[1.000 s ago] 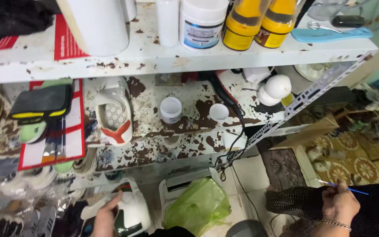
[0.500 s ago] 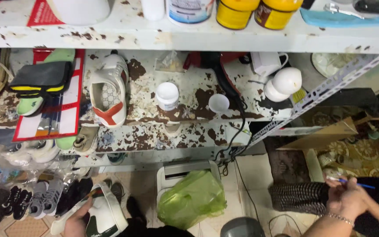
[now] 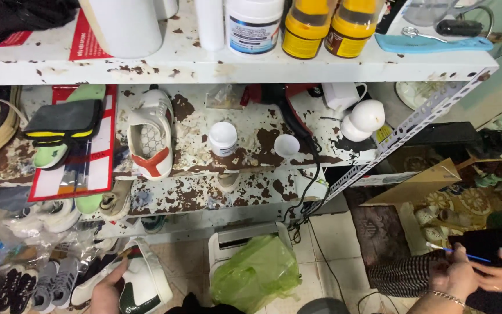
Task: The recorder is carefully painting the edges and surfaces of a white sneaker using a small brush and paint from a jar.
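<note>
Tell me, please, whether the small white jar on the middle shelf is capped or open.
Capped: the small white jar stands upright with its round white lid on, viewed from above.

The top shelf (image 3: pixel 216 68) was packed along its front edge with jars (image 3: pixel 325 26), a white tub (image 3: pixel 254 24) and a bucket (image 3: pixel 124 26), leaving no gap to reach through. The middle shelf (image 3: pixel 251 157) had room between a white sneaker (image 3: pixel 149 139) and a small jar (image 3: pixel 223 138); a black cable (image 3: pixel 312 168) hung across its right end. On the floor (image 3: pixel 332 244), a green bag (image 3: pixel 257 273) blocked the middle, shoes (image 3: pixel 36 285) crowded the left, and bare tiles lay open between the bag and the right hand (image 3: pixel 451 279).
</note>
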